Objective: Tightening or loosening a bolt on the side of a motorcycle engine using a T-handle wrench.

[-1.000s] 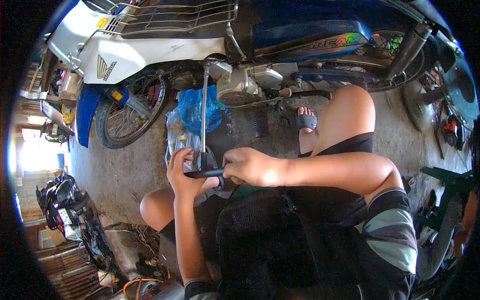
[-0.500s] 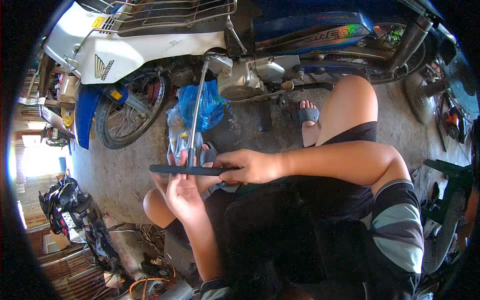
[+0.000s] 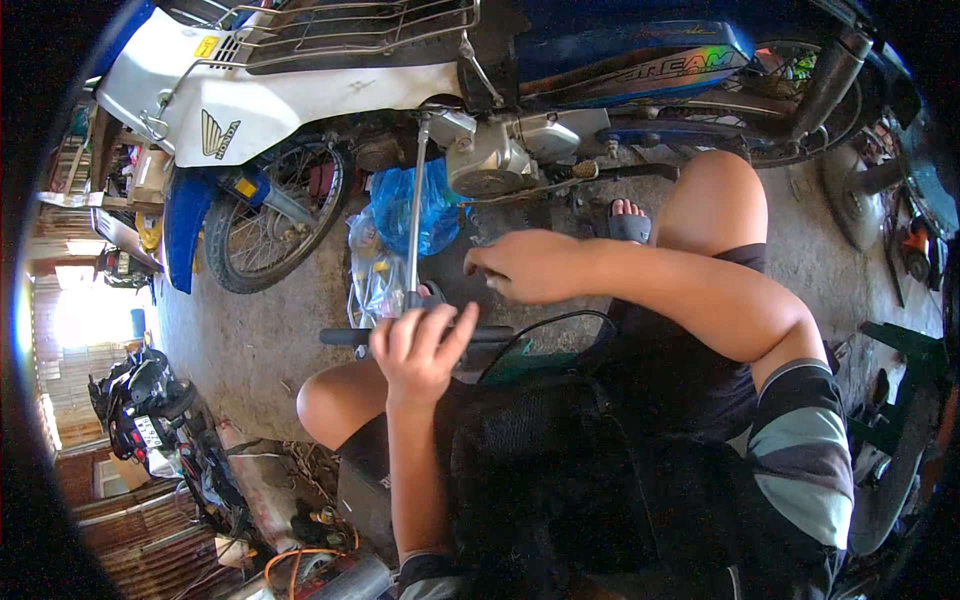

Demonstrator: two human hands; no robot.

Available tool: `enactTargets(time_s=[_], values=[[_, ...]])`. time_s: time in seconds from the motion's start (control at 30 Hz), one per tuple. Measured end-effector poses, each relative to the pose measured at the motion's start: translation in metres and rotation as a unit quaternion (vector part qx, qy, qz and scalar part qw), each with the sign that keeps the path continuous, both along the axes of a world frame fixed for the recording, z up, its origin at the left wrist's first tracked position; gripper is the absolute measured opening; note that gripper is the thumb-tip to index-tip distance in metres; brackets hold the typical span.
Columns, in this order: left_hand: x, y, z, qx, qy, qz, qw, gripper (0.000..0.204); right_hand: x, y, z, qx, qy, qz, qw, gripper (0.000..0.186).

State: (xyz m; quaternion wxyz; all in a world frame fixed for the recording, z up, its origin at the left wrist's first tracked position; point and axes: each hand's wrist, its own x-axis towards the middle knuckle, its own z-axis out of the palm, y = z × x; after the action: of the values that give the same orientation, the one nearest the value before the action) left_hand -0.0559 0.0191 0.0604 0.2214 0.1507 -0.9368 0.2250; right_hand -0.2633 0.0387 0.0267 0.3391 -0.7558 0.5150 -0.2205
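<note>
A long T-handle wrench (image 3: pixel 416 215) reaches from the motorbike's engine (image 3: pixel 490 165) toward me, its far end up against the engine's left side. Its dark crossbar lies level above my lap. Over the middle of that crossbar is my left hand (image 3: pixel 415 358), its fingers bent across the bar where it meets the shaft; part of the grip is hidden behind the hand. To the right, my right hand (image 3: pixel 535 268) hovers clear of the wrench, fingers loosely apart and pointing left. Nothing shows in it.
The white and blue motorbike (image 3: pixel 330 110) spans the top, with its wheel (image 3: pixel 280 225) at left. Plastic bags, one blue (image 3: pixel 420 205) and one clear (image 3: pixel 380 285), lie on the floor below the engine. A fan (image 3: pixel 925 190) stands far right; another motorbike (image 3: pixel 140 405) is at left.
My right hand has let go of the crossbar's right end and moved up and right. My left hand has shifted right and now lies over the bar. The view has moved slightly.
</note>
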Motion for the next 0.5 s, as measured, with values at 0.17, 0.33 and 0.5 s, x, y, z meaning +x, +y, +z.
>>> enactTargets(time_s=[0.17, 0.33, 0.5], values=[[0.003, -0.009, -0.011, -0.033, 0.111, 0.062, 0.991, 0.017, -0.01, 0.01, 0.029, 0.022, -0.187, 0.14, 0.972, 0.029], [0.0, -0.007, -0.024, -0.08, 0.137, -0.009, 0.987, 0.011, 0.009, 0.023, 0.033, 0.2, -0.341, 0.144, 0.907, 0.028], [0.001, -0.008, -0.023, -0.064, 0.208, -0.059, 0.974, 0.029, 0.021, 0.025, 0.02, -0.014, -0.279, 0.102, 0.955, 0.031]])
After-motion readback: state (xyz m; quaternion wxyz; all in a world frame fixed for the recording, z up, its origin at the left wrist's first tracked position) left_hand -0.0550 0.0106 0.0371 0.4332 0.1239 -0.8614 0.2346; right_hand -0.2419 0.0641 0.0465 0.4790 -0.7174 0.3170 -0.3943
